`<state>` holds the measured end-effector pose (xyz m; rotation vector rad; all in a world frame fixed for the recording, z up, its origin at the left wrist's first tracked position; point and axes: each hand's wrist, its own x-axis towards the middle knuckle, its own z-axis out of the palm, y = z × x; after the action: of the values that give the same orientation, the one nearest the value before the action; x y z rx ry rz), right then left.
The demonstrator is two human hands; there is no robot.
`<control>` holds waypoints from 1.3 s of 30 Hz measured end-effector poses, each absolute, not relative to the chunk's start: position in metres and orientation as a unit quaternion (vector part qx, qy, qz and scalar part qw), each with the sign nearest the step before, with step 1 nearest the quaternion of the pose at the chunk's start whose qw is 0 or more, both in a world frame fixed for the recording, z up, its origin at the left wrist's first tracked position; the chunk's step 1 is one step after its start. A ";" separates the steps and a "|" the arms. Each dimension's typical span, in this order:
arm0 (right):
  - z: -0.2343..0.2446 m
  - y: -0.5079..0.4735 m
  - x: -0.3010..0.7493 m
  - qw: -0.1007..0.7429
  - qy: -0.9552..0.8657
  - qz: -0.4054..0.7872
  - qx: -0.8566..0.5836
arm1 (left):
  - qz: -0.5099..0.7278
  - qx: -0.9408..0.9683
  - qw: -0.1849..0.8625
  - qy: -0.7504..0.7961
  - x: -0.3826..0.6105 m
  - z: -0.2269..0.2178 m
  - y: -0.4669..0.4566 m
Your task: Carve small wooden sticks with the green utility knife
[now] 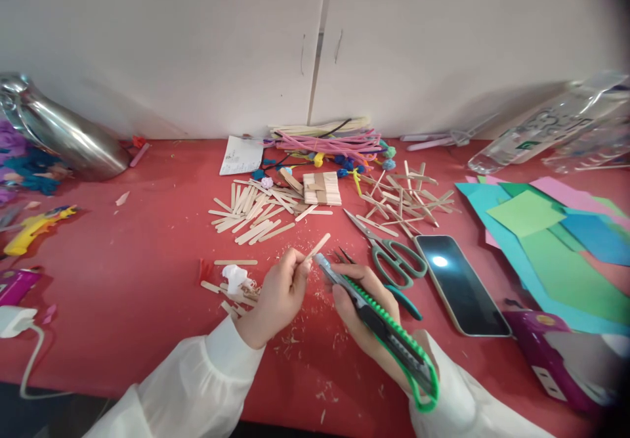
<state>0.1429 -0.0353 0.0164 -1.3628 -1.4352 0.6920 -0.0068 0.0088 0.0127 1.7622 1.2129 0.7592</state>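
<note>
Pinched in the fingers of my left hand is a wooden craft stick, its free end pointing up and to the right. My right hand is closed around a green and black utility knife, with the knife's front end close to the stick. I cannot tell whether the two touch. Pale wood shavings lie scattered on the red table beneath both hands. Left of my left hand sit a crumpled white tissue and several craft sticks. Grey-green scissors lie beyond my right hand.
Loose craft sticks and a banded bundle lie ahead, before pink pipe cleaners. To the right are a phone, coloured paper, a purple glue gun and a plastic bottle. A steel flask stands left.
</note>
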 end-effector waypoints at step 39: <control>0.020 -0.034 0.152 0.500 -0.673 0.093 -0.537 | 0.329 0.591 0.554 0.485 -0.001 0.013 0.013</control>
<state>0.1516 -0.0340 0.0196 -1.2996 -1.6272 0.2250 -0.0006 0.0130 0.0130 1.3975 1.1469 0.7763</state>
